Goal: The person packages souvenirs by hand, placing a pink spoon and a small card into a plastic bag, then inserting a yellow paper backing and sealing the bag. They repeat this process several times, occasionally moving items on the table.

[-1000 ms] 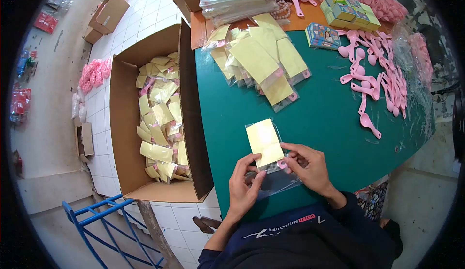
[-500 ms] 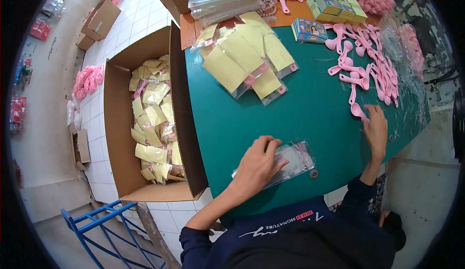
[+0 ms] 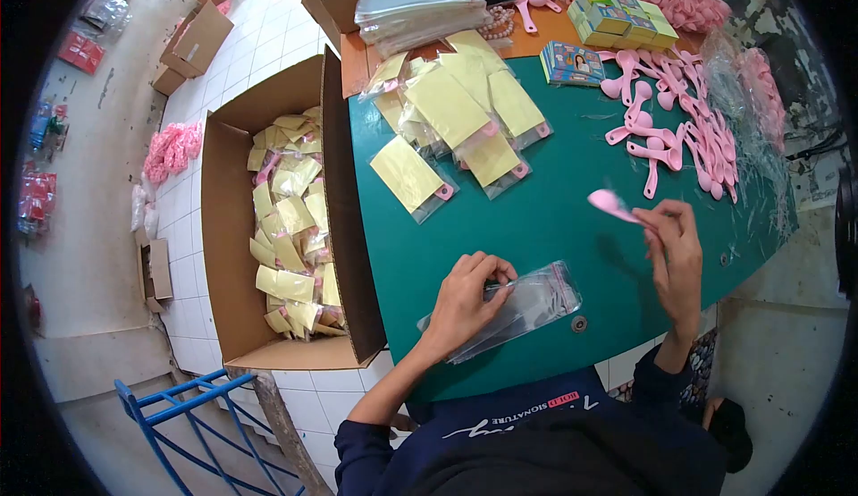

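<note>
My right hand (image 3: 677, 259) pinches a pink plastic spoon (image 3: 613, 205) by its handle, holding it above the green tabletop with the bowl pointing left. My left hand (image 3: 466, 304) rests on a small stack of clear plastic bags (image 3: 536, 299) near the table's front edge. Its thumb and forefinger are closed on the top bag's edge. Beyond the left hand lies a bagged yellow card (image 3: 407, 172) with a pink spoon end showing, just in front of a heap of similar packets (image 3: 447, 103). Loose pink spoons (image 3: 710, 143) spread along the right side of the table.
Left of the table stands a cardboard box (image 3: 259, 335) filled with yellow-card packets. At the back are a stack of clear bags (image 3: 418, 9), small printed cards (image 3: 572, 63) and bundled cards (image 3: 617, 18). A blue metal frame (image 3: 179, 402) stands at lower left.
My right hand has lifted a spoon off the table and moved left with it. My left fingers have closed on the bag. One packet has slid off the heap toward me.
</note>
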`<action>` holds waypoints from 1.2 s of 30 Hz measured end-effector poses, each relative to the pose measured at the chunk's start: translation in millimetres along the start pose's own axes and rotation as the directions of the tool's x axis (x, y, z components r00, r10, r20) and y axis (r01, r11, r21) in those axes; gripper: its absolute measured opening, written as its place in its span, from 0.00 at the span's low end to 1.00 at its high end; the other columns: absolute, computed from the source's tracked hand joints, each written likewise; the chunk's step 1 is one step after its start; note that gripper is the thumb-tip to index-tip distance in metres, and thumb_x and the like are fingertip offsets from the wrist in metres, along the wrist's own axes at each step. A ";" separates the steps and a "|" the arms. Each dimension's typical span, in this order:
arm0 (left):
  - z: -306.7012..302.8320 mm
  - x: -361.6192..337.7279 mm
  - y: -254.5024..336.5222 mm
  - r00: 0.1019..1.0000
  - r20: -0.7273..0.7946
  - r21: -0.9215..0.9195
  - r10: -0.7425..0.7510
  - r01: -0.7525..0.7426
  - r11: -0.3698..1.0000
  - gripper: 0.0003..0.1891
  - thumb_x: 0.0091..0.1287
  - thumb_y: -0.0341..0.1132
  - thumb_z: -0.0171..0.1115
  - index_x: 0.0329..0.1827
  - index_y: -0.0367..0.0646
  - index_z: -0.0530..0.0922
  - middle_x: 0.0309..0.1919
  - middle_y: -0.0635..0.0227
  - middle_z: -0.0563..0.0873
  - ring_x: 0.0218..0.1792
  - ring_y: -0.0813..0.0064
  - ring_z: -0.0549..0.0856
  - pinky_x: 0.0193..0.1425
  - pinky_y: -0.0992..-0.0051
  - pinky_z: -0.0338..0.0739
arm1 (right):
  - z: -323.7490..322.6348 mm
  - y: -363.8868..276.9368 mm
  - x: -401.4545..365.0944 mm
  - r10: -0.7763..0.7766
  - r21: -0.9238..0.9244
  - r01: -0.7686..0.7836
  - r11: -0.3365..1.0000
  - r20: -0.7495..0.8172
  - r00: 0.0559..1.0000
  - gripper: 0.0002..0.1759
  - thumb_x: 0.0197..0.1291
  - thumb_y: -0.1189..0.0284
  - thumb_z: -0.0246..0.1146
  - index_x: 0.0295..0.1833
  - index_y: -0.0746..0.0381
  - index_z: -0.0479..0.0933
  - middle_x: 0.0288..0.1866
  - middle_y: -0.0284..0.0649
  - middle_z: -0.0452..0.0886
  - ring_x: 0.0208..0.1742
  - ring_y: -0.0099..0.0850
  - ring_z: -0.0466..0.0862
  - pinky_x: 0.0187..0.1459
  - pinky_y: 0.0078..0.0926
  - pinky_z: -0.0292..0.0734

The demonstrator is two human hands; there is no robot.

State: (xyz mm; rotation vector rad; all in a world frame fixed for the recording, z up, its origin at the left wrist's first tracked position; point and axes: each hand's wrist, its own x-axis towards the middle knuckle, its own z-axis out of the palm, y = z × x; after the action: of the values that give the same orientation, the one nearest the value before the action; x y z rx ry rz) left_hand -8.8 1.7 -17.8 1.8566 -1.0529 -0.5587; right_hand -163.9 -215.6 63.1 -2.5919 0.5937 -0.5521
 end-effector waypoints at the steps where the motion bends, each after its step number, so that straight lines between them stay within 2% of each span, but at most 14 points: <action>1: -1.3 0.6 1.5 1.000 -0.005 -0.029 -0.019 0.019 0.999 0.11 0.53 0.25 0.67 0.39 0.41 0.79 0.30 0.68 0.79 0.33 0.72 0.79 0.34 0.75 0.75 | 2.2 -9.9 0.0 0.051 0.113 -0.048 0.992 -0.020 0.999 0.15 0.56 0.82 0.61 0.51 0.63 0.75 0.35 0.42 0.77 0.36 0.30 0.80 0.38 0.26 0.75; 3: -2.5 0.1 5.4 0.997 -0.010 -0.096 -0.072 0.070 0.993 0.10 0.53 0.25 0.68 0.38 0.40 0.78 0.31 0.67 0.79 0.32 0.72 0.80 0.35 0.75 0.77 | 6.9 -24.6 -3.2 0.159 0.333 -0.141 0.932 -0.027 0.987 0.17 0.54 0.82 0.64 0.51 0.64 0.74 0.32 0.41 0.79 0.34 0.26 0.81 0.35 0.22 0.76; 4: -0.1 -1.5 5.8 0.996 -0.045 -0.111 -0.075 0.070 0.991 0.10 0.54 0.26 0.68 0.38 0.39 0.78 0.31 0.66 0.80 0.32 0.72 0.81 0.36 0.75 0.77 | 13.8 -23.8 -5.4 0.126 0.356 -0.094 0.930 -0.068 0.990 0.18 0.53 0.81 0.67 0.50 0.66 0.74 0.34 0.40 0.81 0.31 0.24 0.81 0.33 0.19 0.77; 6: 5.3 -2.6 5.4 0.989 -0.122 -0.140 -0.086 0.069 0.988 0.10 0.54 0.26 0.69 0.37 0.38 0.78 0.32 0.64 0.81 0.32 0.72 0.83 0.37 0.75 0.78 | 26.4 -27.2 -11.6 0.172 0.461 -0.122 0.879 -0.067 0.983 0.17 0.54 0.81 0.66 0.50 0.67 0.73 0.34 0.40 0.81 0.31 0.23 0.81 0.33 0.18 0.77; 10: 5.0 -6.2 4.5 0.996 -0.056 -0.074 -0.064 0.060 0.995 0.10 0.55 0.26 0.68 0.37 0.36 0.77 0.34 0.61 0.85 0.36 0.70 0.86 0.41 0.75 0.79 | 48.8 -36.3 -19.2 0.243 0.591 -0.175 0.788 -0.037 0.969 0.17 0.54 0.80 0.66 0.50 0.68 0.71 0.34 0.40 0.81 0.30 0.23 0.82 0.33 0.20 0.77; 12: 0.7 -5.6 8.0 0.997 -0.007 -0.057 -0.080 0.080 0.995 0.10 0.55 0.25 0.68 0.36 0.35 0.76 0.35 0.61 0.86 0.38 0.69 0.87 0.42 0.75 0.80 | 55.9 -30.5 -21.6 0.189 0.427 -0.149 0.892 -0.052 0.981 0.17 0.55 0.80 0.66 0.49 0.67 0.71 0.33 0.41 0.80 0.29 0.25 0.82 0.32 0.21 0.77; 15: -6.5 -4.6 8.4 0.992 -0.126 -0.107 0.027 -0.040 0.993 0.09 0.58 0.25 0.66 0.35 0.35 0.73 0.35 0.60 0.86 0.39 0.70 0.86 0.43 0.74 0.80 | 58.8 -26.8 -18.9 0.149 0.302 -0.123 0.945 -0.063 0.987 0.15 0.55 0.80 0.65 0.48 0.67 0.72 0.32 0.42 0.79 0.29 0.27 0.83 0.32 0.22 0.77; 19: -21.2 -7.3 4.5 0.981 -0.001 -0.501 -0.193 0.166 0.849 0.14 0.62 0.27 0.64 0.44 0.38 0.66 0.33 0.59 0.86 0.38 0.73 0.86 0.42 0.75 0.79 | 53.4 -20.1 -14.6 0.093 0.258 -0.073 0.963 -0.068 0.993 0.14 0.56 0.80 0.64 0.48 0.67 0.72 0.33 0.42 0.80 0.30 0.27 0.83 0.33 0.22 0.77; 22: -20.3 -10.4 2.4 0.946 0.173 -0.599 -0.274 0.322 0.733 0.20 0.63 0.29 0.64 0.49 0.40 0.61 0.33 0.60 0.86 0.35 0.77 0.85 0.41 0.77 0.79 | 54.2 -25.3 -13.8 0.277 0.561 -0.179 0.808 -0.093 0.956 0.13 0.58 0.81 0.63 0.48 0.69 0.70 0.33 0.42 0.80 0.32 0.27 0.83 0.34 0.21 0.78; 25: -16.5 -12.4 2.5 0.930 0.234 -0.601 -0.284 0.368 0.710 0.23 0.61 0.27 0.66 0.52 0.40 0.60 0.32 0.59 0.86 0.35 0.77 0.85 0.41 0.78 0.80 | 50.7 -36.1 -11.8 0.296 0.753 -0.096 0.651 -0.135 0.946 0.12 0.60 0.83 0.60 0.48 0.70 0.69 0.33 0.43 0.79 0.33 0.26 0.82 0.35 0.20 0.78; 28: -15.8 -10.1 6.1 0.926 0.246 -0.635 -0.287 0.377 0.674 0.27 0.59 0.25 0.66 0.56 0.40 0.59 0.32 0.57 0.85 0.36 0.74 0.85 0.41 0.78 0.80 | 51.2 -43.6 -11.0 0.279 0.788 -0.066 0.612 -0.137 0.951 0.12 0.59 0.83 0.60 0.48 0.70 0.69 0.33 0.44 0.80 0.32 0.26 0.82 0.35 0.18 0.77; 31: -19.0 -8.1 12.1 0.926 0.243 -0.648 -0.289 0.376 0.662 0.30 0.59 0.25 0.67 0.60 0.40 0.59 0.32 0.58 0.85 0.37 0.75 0.85 0.42 0.77 0.80 | 51.6 -48.0 -9.9 0.246 0.719 -0.135 0.682 -0.052 0.968 0.13 0.58 0.83 0.61 0.48 0.70 0.69 0.33 0.43 0.80 0.32 0.25 0.82 0.35 0.18 0.77; 35: -20.3 -7.8 13.7 0.935 0.215 -0.633 -0.281 0.352 0.690 0.30 0.59 0.25 0.67 0.62 0.40 0.61 0.35 0.59 0.85 0.40 0.75 0.84 0.47 0.76 0.79 | 51.6 -51.2 -6.3 0.191 0.713 -0.125 0.690 -0.013 0.981 0.15 0.56 0.83 0.63 0.49 0.69 0.70 0.35 0.43 0.81 0.33 0.24 0.83 0.36 0.19 0.77; 36: -19.2 -9.2 14.2 0.935 0.215 -0.639 -0.281 0.352 0.683 0.29 0.60 0.26 0.67 0.62 0.40 0.62 0.37 0.60 0.85 0.41 0.75 0.84 0.48 0.75 0.79 | 52.4 -52.7 -6.5 0.135 0.667 -0.114 0.736 0.021 0.991 0.16 0.56 0.82 0.64 0.49 0.69 0.70 0.35 0.43 0.81 0.34 0.25 0.83 0.36 0.20 0.77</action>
State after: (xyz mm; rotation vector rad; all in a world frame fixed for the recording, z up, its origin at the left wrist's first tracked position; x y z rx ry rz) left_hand -6.1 15.5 3.6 1.3533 -0.4639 -1.0912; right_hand -128.5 -153.0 42.9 -1.8455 0.4599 -0.6201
